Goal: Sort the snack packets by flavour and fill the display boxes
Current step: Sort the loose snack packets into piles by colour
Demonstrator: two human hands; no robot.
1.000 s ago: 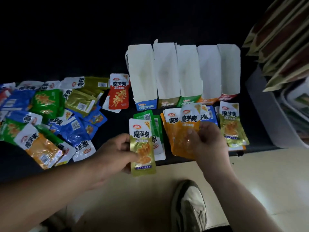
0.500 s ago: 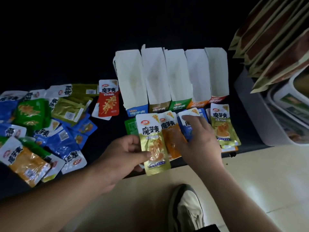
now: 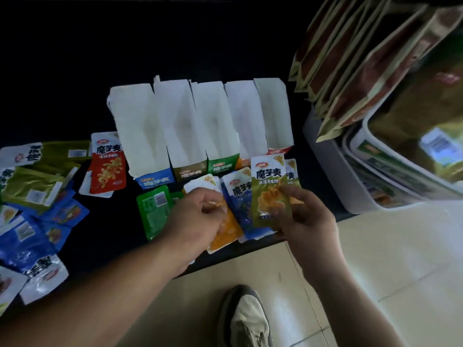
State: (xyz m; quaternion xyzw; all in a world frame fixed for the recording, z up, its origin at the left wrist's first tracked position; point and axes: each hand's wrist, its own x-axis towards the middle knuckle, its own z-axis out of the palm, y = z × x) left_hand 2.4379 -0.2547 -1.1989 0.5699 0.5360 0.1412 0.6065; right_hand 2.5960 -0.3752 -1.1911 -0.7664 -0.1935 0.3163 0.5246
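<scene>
A: Progress?
B: Early, we judge. Our right hand [image 3: 309, 221] grips an olive-green foil packet [image 3: 268, 194] just before five white cardboard display boxes [image 3: 175, 126], seemingly unfilled. Our left hand [image 3: 198, 219] pinches an orange foil packet [image 3: 225, 234].
A: Remaining?
B: We sort the mixed packet heap [image 3: 37, 196].

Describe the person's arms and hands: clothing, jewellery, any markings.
The left forearm and right forearm are bare as far as the frame shows; no sleeve edge is in view. The left hand and right hand wear no gloves, and no ring, watch or band shows. No markings can be made out in the dim light.
</scene>
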